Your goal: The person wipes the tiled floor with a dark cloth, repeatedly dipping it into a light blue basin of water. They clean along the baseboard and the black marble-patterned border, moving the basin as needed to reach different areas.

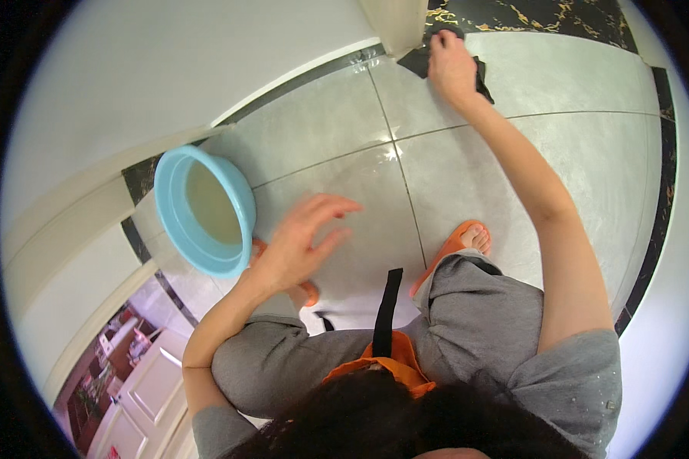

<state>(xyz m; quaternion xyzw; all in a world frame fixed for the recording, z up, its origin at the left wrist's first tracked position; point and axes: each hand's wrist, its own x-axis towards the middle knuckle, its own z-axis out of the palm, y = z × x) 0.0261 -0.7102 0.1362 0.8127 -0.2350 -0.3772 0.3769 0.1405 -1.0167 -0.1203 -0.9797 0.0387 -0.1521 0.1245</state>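
Note:
My right hand [452, 69] presses on a black cloth [416, 62] on the grey tiled floor, at the foot of a door frame beside a black marble-patterned strip. The cloth is bunched under the fingers, and its edges show on both sides of the hand. Slightly blurred, my left hand [313, 235] hangs over the floor with its fingers apart and nothing in them. Left of it stands a light blue plastic basin [244, 189] holding cloudy, yellowish water [209, 203].
A white wall [206, 63] with a dark skirting runs along the upper left. My feet, in orange slippers [451, 244], are on the tiles. At the lower left are white cabinet doors [155, 384]. A black floor border [663, 189] follows the right wall.

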